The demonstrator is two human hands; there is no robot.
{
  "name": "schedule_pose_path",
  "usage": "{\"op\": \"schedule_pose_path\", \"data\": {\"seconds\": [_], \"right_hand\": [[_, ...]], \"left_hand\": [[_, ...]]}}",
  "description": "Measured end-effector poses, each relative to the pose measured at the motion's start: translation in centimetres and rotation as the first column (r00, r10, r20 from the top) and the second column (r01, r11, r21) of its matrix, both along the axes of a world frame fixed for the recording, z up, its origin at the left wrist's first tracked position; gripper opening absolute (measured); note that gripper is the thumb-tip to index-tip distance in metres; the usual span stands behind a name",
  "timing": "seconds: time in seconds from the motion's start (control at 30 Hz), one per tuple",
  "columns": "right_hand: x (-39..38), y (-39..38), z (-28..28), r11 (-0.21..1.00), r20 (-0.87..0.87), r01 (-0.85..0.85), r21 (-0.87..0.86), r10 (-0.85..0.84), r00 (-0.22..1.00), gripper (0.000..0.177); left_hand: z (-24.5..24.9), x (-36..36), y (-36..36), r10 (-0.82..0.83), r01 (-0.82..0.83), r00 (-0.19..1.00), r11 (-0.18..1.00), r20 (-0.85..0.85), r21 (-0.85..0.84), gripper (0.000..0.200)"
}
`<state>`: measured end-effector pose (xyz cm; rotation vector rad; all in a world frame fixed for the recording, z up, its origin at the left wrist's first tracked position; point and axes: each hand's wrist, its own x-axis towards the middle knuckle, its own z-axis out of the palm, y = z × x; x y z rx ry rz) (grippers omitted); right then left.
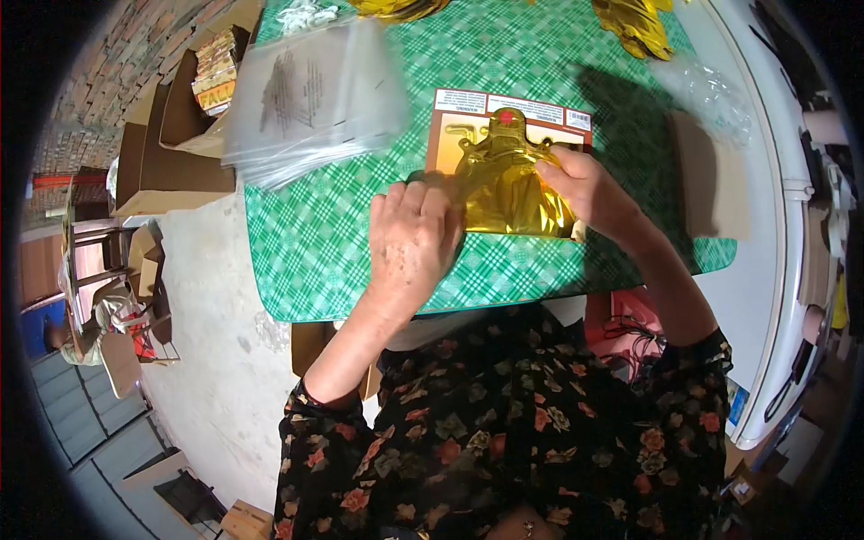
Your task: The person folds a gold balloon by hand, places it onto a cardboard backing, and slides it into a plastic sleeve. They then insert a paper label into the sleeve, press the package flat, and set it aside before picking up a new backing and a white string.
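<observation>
A shiny gold foil balloon, flat and creased, lies over a printed card on the table. A small red mark shows on its upper tab. At the balloon's upper right edge, my right hand is closed, pinching the foil between thumb and fingers. My left hand is at the lower left of the balloon and card, its fingers curled with the back of the hand up. The left fingertips are partly hidden and slightly blurred, so what they grip cannot be made out.
A stack of clear plastic bags lies on the green checked tablecloth. More gold foil sits at the far edge, near crumpled clear plastic. A brown cardboard piece is at right; open cartons stand left.
</observation>
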<state>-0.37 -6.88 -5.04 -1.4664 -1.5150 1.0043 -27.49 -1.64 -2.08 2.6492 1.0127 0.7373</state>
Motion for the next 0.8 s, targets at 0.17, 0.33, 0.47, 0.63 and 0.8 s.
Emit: {"op": "schedule_pose_path", "data": {"seconds": [0.17,0.33,0.47,0.63,0.8], "right_hand": [[0.0,0.0,-0.1,0.999,0.072,-0.010,0.036,0.007,0.997,0.023],[-0.8,0.3,-0.7,0.996,-0.122,0.089,-0.010,-0.090,0.988,0.023],[-0.7,0.0,-0.3,0.993,-0.047,0.109,-0.040,-0.111,0.993,0.026],[-0.1,-0.6,1.6,0.981,-0.164,0.095,-0.166,-0.123,0.979,0.023],[-1.2,-4.9,3.2,0.911,-0.261,0.280,-0.304,-0.362,0.895,0.024]], "left_hand": [[1.2,2.1,0.1,-0.166,0.160,0.983,0.984,0.076,0.073,0.040],[0.7,3.7,0.3,-0.388,0.385,0.914,0.922,-0.120,-0.046,0.071],[-0.3,3.9,0.9,-0.390,0.380,0.888,0.921,-0.242,-0.092,0.078],[-0.7,3.9,1.1,-0.373,0.367,0.890,0.927,-0.262,-0.076,0.074],[-0.8,4.0,1.1,-0.364,0.358,0.889,0.931,-0.278,-0.073,0.069]]}}
